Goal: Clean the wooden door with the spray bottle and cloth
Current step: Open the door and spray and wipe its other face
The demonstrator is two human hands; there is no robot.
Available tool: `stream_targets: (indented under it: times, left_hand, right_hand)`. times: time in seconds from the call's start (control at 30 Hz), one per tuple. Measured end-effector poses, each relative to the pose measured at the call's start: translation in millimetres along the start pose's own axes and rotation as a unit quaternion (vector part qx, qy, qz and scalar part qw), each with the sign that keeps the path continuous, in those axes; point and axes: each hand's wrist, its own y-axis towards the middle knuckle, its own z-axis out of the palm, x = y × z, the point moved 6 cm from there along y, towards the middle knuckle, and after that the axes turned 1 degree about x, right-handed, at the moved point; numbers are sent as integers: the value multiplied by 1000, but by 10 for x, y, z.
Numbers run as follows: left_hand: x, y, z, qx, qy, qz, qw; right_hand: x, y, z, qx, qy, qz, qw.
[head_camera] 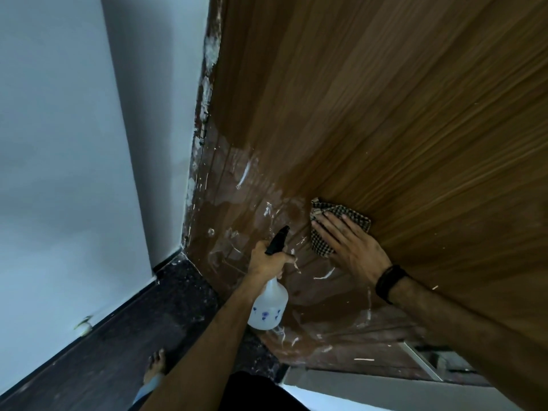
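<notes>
Nearest the camera, at about 6 o'clock, the person's bare foot (154,364) stands on the dark floor (98,351). Just beyond, the left hand (268,259) is clenched around the neck and trigger of the spray bottle (268,304), whose clear body hangs below the fist while the black nozzle points up toward 12 o'clock at the lower part of the wooden door (385,114). At about 3 o'clock from the bottle, the right hand (347,243), a dark band at its wrist, lies flat with fingers extended, pressing the checked cloth (321,246) against the door face; it grasps nothing, only pins the cloth to the wood.

The cloth sits on the boundary between two zones. From 7 to 10 o'clock of it, the lower panel shows pale smears, white streaks and flecks, some of them glistening as if wet. Toward 12 and 2 o'clock the wood looks even and free of marks. Farther off, at 11 o'clock, the door's left edge by the grey wall (74,129) carries white patches running upward.

The job appears to be partway through: spraying has evidently reached the lower section, and wiping is in hand, but the streaked bottom panel and the speckled edge likely need more passes.
</notes>
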Motion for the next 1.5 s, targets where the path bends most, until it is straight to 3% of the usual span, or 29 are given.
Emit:
stream_targets:
  times: [0.27,0.47,0.6,0.87,1.17,1.5]
  left_hand:
    - [54,21,-151,-2,-25,-31,999]
    - [-83,9,-365,8,-21,-8,1000]
    - [-188,25,-494,2,-37,-1,999]
    - [-329,43,-559,4,-49,2,999]
    - [-303,74,-781,6,-44,-17,999]
    - [-268,82,-781,-21,-64,-6,998]
  right_hand:
    - [-130,700,-308,-70,-21,34,997]
    - [255,467,11,8,-59,-71,996]
    - [191,650,-90,16,-61,-83,995]
    - [-43,1330,-482,-44,-23,10,999]
    - [360,845,-54,40,-45,-76,995]
    - [-106,1333,-459,-38,35,31,998]
